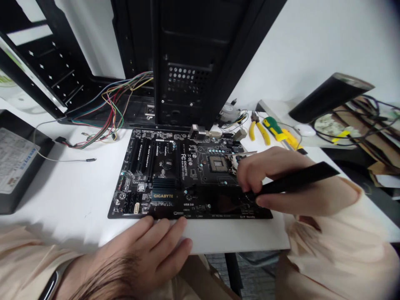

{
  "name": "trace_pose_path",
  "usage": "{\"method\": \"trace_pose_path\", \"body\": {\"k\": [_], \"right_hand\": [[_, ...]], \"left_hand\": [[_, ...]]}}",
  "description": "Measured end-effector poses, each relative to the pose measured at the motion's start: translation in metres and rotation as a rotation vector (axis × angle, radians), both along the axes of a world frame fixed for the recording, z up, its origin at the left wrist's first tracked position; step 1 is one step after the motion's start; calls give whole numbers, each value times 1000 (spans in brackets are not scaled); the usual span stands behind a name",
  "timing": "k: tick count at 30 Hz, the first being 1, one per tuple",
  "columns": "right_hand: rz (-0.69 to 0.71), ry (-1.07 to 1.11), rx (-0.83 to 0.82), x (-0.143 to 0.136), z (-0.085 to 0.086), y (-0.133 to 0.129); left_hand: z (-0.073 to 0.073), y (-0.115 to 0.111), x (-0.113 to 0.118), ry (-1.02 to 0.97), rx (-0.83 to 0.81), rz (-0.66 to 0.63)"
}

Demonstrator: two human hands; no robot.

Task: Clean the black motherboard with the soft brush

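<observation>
Hair (104, 277) — left hand (142, 246) beyond, seemingly touching motherboard (196, 183).

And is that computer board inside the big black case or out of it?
Out. The computer board lies flat on the white table, in front of the black case, with the left hand at its near edge.

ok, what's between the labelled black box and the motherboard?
Head view: white tabletop, a thin grey cable with black tip, and wire-bundle connectors.
</observation>
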State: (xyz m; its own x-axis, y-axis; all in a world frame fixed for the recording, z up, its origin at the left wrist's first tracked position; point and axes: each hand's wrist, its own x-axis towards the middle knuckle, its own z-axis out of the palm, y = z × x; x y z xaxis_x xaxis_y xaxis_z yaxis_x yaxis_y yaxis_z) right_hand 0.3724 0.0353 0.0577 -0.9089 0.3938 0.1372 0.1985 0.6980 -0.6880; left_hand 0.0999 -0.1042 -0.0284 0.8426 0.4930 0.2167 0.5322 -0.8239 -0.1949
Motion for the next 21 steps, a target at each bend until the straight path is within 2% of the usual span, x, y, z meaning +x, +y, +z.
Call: {"method": "trace_pose_path", "body": {"k": [5, 11, 21], "right_hand": [[-113, -74, -34, 2, -1, -1], [-277, -37, -109, -4, -4, -3], [-289, -111, -134, 2, -5, -8]], "left_hand": [[-2, 0, 0, 6, 0, -3], [0, 1, 0, 3, 7, -2], [-1, 1, 0, 3, 9, -7]]}}
